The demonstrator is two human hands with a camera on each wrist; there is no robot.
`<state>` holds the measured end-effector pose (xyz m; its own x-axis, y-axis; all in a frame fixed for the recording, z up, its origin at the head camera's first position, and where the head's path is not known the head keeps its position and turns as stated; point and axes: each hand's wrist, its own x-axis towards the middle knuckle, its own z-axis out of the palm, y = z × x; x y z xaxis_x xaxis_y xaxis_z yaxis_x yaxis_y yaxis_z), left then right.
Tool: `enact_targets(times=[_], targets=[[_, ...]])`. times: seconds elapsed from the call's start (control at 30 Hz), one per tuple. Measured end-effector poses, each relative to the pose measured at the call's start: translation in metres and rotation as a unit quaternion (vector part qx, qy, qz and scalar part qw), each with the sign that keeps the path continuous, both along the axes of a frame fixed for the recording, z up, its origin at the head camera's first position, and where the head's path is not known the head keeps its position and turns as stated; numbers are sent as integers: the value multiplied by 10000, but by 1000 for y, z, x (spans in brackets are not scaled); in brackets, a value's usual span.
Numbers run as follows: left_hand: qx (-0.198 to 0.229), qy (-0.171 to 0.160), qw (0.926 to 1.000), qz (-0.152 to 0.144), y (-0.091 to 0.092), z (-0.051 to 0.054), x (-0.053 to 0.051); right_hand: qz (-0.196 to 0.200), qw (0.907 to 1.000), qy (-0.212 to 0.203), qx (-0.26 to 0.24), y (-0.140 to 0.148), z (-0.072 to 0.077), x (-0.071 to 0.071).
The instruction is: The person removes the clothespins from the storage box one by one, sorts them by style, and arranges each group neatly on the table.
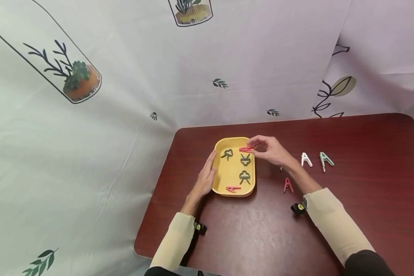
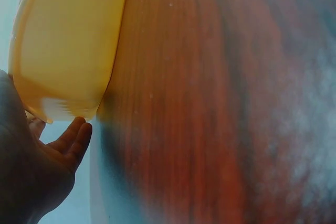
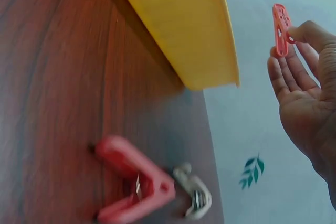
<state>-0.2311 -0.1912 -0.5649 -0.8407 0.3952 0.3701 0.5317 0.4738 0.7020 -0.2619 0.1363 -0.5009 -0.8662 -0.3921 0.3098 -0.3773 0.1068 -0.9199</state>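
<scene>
In the head view my right hand (image 1: 270,150) is over the far right corner of a yellow tray (image 1: 224,180). It pinches a red spring clip (image 3: 281,32) between thumb and fingers, raised above the tray rim in the right wrist view. My left hand (image 1: 205,177) rests against the tray's left side with fingers extended, its fingertips touching the outer wall in the left wrist view. Inside the tray lie three dark green clips, one of them a green clip (image 1: 244,176) near the right wall, and another red clip (image 1: 233,189) at the near end.
Right of the tray, a red spring clamp (image 1: 288,185), a white clamp (image 1: 306,159) and a pale green clamp (image 1: 326,161) lie on the dark red table (image 1: 248,237). My right forearm mostly hides another small clip. A patterned cloth (image 1: 131,76) hangs behind the table.
</scene>
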Motion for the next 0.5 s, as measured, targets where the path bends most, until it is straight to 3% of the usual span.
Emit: enact_targets(times=[0.2, 0.5], targets=[[-253, -178, 9993, 228, 5, 11, 6, -710, 9970, -158, -269, 24, -5, 13], [-397, -252, 9983, 356, 6, 10, 7, -1832, 9824, -228, -300, 50, -15, 37]])
